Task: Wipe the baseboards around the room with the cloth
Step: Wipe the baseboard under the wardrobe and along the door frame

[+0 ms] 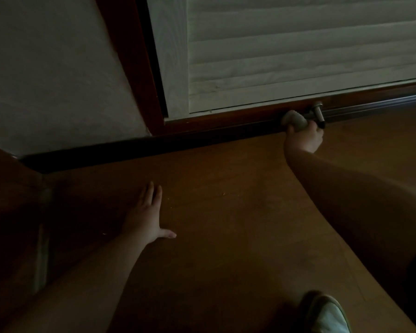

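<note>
One cloth (294, 122) bunched in right-hand grip (304, 138) | against baseboard (202, 131)

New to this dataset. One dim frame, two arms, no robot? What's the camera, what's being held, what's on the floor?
There is no robot here: a person works with bare hands, and the single picture comes from a wide-angle camera worn on their head, looking forward and down.

The right hand reaches out and grips a bunched grey cloth, pressing it against the dark baseboard that runs under a white louvered door. Just right of the cloth a metal doorstop sticks out from the baseboard.

The left hand lies flat on the wooden floor, fingers straight, apparently for support.

At the bottom right you see the toe of the person's light shoe. The room is dim, so finer details are hard to tell.
</note>
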`<action>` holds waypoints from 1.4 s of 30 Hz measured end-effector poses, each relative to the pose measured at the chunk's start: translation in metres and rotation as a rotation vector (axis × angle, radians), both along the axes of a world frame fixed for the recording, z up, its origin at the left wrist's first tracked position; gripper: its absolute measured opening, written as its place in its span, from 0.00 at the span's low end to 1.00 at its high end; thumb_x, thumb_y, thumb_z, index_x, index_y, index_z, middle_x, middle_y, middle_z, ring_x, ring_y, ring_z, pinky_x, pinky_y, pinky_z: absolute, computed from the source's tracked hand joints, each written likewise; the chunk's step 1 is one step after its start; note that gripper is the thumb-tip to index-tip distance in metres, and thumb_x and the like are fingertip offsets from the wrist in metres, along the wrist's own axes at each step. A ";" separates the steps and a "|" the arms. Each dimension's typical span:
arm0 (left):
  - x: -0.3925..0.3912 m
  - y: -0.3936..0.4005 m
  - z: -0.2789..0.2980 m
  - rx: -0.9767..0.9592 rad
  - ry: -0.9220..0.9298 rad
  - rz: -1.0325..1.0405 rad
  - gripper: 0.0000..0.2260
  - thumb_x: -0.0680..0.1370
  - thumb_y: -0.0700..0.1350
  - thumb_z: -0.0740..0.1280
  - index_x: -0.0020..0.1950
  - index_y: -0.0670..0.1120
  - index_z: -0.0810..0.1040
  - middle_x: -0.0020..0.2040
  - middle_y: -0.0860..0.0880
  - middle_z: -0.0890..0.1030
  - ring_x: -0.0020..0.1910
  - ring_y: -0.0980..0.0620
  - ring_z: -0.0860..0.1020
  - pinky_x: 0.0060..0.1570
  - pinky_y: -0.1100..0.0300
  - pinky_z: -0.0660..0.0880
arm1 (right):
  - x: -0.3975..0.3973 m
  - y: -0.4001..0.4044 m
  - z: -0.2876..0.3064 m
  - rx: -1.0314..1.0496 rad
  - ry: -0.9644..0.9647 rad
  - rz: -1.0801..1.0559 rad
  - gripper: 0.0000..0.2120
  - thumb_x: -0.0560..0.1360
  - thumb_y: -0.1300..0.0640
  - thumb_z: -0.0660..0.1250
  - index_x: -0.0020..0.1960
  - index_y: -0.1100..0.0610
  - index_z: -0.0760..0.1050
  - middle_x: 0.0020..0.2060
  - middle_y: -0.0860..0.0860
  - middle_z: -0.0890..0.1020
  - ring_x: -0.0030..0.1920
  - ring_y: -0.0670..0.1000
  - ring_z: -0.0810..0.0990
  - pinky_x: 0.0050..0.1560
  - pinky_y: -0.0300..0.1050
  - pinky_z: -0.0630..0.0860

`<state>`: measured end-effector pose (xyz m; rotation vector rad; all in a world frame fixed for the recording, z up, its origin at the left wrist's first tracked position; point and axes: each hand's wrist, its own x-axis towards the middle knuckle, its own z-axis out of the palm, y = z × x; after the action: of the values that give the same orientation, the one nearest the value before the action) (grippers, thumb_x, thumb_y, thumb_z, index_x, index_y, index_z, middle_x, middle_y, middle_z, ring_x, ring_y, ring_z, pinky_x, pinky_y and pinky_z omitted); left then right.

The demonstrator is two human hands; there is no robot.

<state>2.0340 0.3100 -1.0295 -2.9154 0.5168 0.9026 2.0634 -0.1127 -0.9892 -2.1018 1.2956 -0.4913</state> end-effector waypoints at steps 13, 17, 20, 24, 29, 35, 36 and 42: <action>-0.002 -0.004 -0.003 0.007 0.003 0.001 0.64 0.63 0.68 0.75 0.79 0.47 0.32 0.78 0.45 0.31 0.78 0.43 0.36 0.75 0.43 0.48 | 0.019 0.201 -0.003 0.096 -0.036 0.274 0.29 0.78 0.49 0.67 0.76 0.56 0.65 0.64 0.59 0.69 0.62 0.57 0.69 0.62 0.48 0.69; -0.004 -0.003 -0.004 0.050 -0.024 -0.024 0.63 0.64 0.70 0.73 0.78 0.46 0.31 0.78 0.44 0.30 0.78 0.42 0.35 0.76 0.44 0.44 | 0.029 0.270 0.007 0.231 -0.070 0.278 0.30 0.79 0.48 0.67 0.77 0.56 0.62 0.64 0.57 0.68 0.64 0.55 0.69 0.65 0.46 0.69; -0.005 -0.001 -0.004 0.035 -0.005 -0.021 0.60 0.66 0.70 0.72 0.79 0.45 0.35 0.78 0.44 0.30 0.78 0.42 0.35 0.76 0.42 0.44 | 0.031 0.305 0.011 0.284 -0.090 0.356 0.30 0.79 0.49 0.66 0.77 0.56 0.62 0.64 0.56 0.68 0.64 0.54 0.68 0.65 0.46 0.69; -0.009 -0.002 -0.003 -0.011 0.072 0.049 0.55 0.67 0.66 0.73 0.81 0.45 0.45 0.80 0.44 0.37 0.79 0.43 0.39 0.77 0.41 0.50 | 0.029 0.330 0.009 0.303 -0.085 0.472 0.29 0.78 0.49 0.67 0.76 0.55 0.64 0.62 0.56 0.69 0.63 0.54 0.68 0.65 0.46 0.69; -0.008 -0.002 0.002 -0.026 0.088 0.069 0.53 0.68 0.65 0.74 0.81 0.46 0.48 0.81 0.44 0.40 0.79 0.43 0.41 0.76 0.40 0.53 | 0.031 0.332 0.009 0.281 -0.069 0.708 0.28 0.77 0.48 0.69 0.75 0.53 0.67 0.63 0.56 0.71 0.63 0.54 0.69 0.64 0.46 0.70; -0.005 -0.001 0.004 0.010 0.041 -0.002 0.61 0.66 0.67 0.73 0.79 0.48 0.32 0.78 0.46 0.29 0.78 0.45 0.34 0.76 0.44 0.47 | 0.035 0.226 0.010 0.120 0.025 0.736 0.28 0.75 0.50 0.72 0.73 0.56 0.70 0.64 0.57 0.74 0.64 0.56 0.73 0.66 0.49 0.71; -0.005 -0.001 0.005 0.014 0.045 -0.001 0.61 0.66 0.67 0.73 0.79 0.48 0.31 0.78 0.46 0.29 0.78 0.45 0.34 0.76 0.44 0.47 | 0.035 0.206 0.012 0.084 0.037 0.727 0.28 0.75 0.50 0.72 0.72 0.56 0.71 0.63 0.57 0.75 0.63 0.57 0.73 0.65 0.49 0.71; -0.006 -0.002 0.005 0.022 0.038 0.007 0.61 0.66 0.67 0.73 0.78 0.49 0.30 0.77 0.46 0.29 0.78 0.45 0.34 0.75 0.42 0.50 | 0.007 0.115 0.017 -0.033 0.084 0.506 0.25 0.76 0.49 0.70 0.71 0.54 0.72 0.62 0.56 0.75 0.62 0.56 0.73 0.62 0.50 0.71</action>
<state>2.0279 0.3085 -1.0249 -2.8873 0.4956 0.9606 2.0706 0.0023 -0.9720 -2.3871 0.7514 -0.2050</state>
